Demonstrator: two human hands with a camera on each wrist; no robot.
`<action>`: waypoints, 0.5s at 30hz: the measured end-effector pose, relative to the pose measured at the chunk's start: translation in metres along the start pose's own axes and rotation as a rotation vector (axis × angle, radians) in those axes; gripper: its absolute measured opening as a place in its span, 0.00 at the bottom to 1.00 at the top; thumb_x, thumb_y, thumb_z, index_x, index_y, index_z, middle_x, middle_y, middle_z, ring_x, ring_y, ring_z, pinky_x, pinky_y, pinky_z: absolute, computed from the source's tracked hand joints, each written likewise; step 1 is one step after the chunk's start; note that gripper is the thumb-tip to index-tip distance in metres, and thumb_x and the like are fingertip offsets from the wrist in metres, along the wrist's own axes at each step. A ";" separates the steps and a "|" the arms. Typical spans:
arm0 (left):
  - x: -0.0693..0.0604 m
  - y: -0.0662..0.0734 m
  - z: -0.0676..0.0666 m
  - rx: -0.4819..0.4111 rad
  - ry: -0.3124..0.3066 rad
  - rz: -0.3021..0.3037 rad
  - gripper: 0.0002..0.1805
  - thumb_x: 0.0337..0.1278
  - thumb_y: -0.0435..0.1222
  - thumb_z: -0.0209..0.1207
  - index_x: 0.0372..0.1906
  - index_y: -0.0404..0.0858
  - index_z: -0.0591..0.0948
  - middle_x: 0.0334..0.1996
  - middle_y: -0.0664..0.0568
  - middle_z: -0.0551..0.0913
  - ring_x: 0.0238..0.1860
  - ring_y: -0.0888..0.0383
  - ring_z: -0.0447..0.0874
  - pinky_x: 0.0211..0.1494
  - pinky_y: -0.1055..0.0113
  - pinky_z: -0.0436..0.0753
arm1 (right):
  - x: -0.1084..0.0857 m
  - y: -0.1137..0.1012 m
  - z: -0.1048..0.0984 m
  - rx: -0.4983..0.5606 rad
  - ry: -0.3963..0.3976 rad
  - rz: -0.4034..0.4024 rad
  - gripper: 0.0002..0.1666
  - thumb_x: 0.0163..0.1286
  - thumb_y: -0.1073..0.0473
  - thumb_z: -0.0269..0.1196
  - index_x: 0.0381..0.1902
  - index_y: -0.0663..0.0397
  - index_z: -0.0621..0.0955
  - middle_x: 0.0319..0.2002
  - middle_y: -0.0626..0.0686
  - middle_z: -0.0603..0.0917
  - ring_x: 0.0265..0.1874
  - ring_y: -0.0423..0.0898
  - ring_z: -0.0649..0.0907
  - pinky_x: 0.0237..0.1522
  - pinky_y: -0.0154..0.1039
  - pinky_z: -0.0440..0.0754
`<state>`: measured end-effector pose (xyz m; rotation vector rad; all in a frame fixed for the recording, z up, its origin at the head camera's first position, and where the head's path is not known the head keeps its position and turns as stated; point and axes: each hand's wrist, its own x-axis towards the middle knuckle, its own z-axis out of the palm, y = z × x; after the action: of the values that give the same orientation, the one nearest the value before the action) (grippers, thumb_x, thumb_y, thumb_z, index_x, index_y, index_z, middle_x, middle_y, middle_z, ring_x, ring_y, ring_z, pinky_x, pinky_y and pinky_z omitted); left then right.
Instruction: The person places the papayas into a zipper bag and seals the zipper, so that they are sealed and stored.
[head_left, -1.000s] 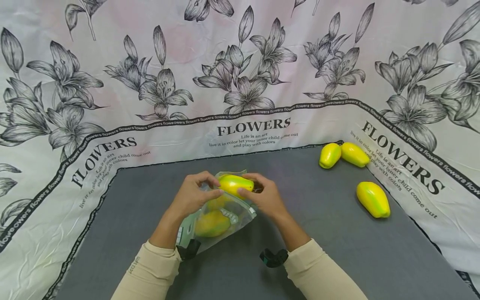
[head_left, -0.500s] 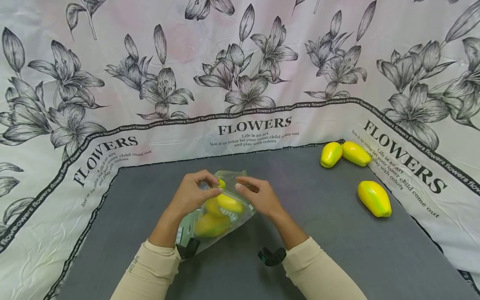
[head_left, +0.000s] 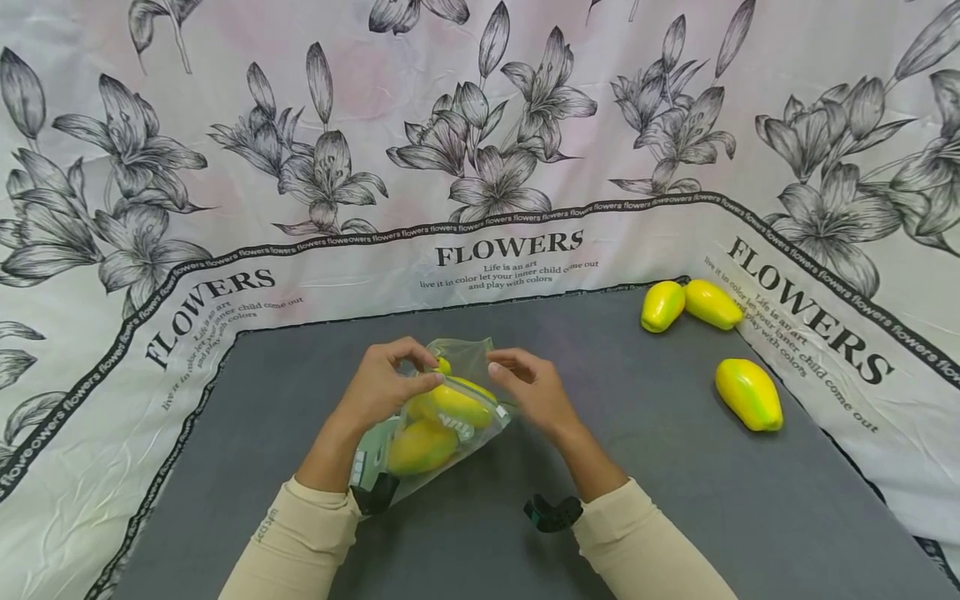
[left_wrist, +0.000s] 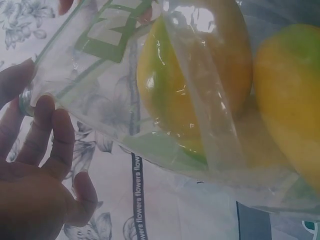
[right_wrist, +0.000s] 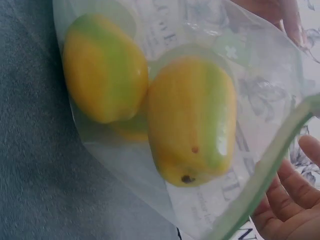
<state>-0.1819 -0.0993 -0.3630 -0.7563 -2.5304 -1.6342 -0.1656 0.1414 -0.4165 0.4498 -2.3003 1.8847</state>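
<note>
My left hand (head_left: 386, 385) pinches the mouth of a clear zip bag (head_left: 468, 350) between thumb and fingers. Inside the bag lie several yellow-green papayas, among them an upper papaya (head_left: 461, 407) and a lower papaya (head_left: 422, 447). In the right wrist view, a papaya (right_wrist: 192, 122) shows its dark end spot through the plastic. My right hand (head_left: 534, 387) is beside the bag's right edge, its fingers loosely bent and holding nothing. The left wrist view shows the left fingers (left_wrist: 52, 112) at the bag's corner.
Two papayas, a left one (head_left: 663, 307) and a right one (head_left: 712, 304), lie at the far right corner of the grey table (head_left: 622, 467). Another papaya (head_left: 748, 395) lies nearer, by the right edge. A flower-printed cloth (head_left: 510, 287) rises behind the table.
The papaya in my right hand has gone down into the bag and been let go. The right hand has drawn back slightly to the right. The left hand keeps its hold.
</note>
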 end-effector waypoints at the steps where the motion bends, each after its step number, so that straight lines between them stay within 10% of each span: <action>1: 0.000 0.000 0.000 -0.001 0.003 -0.002 0.06 0.52 0.34 0.70 0.33 0.37 0.84 0.31 0.53 0.81 0.38 0.52 0.75 0.46 0.51 0.69 | -0.001 -0.001 -0.002 -0.002 0.006 -0.001 0.20 0.72 0.56 0.60 0.56 0.62 0.79 0.51 0.59 0.81 0.50 0.52 0.80 0.51 0.51 0.76; 15: 0.000 -0.002 -0.001 -0.006 0.006 -0.006 0.07 0.52 0.35 0.70 0.33 0.37 0.84 0.31 0.53 0.80 0.38 0.52 0.74 0.50 0.48 0.67 | -0.022 -0.046 -0.040 -0.048 0.150 -0.080 0.17 0.68 0.68 0.61 0.53 0.70 0.77 0.51 0.64 0.79 0.47 0.60 0.79 0.50 0.49 0.74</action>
<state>-0.1833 -0.1011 -0.3644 -0.7435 -2.5279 -1.6436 -0.1336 0.1757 -0.3719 0.3753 -2.1926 1.7590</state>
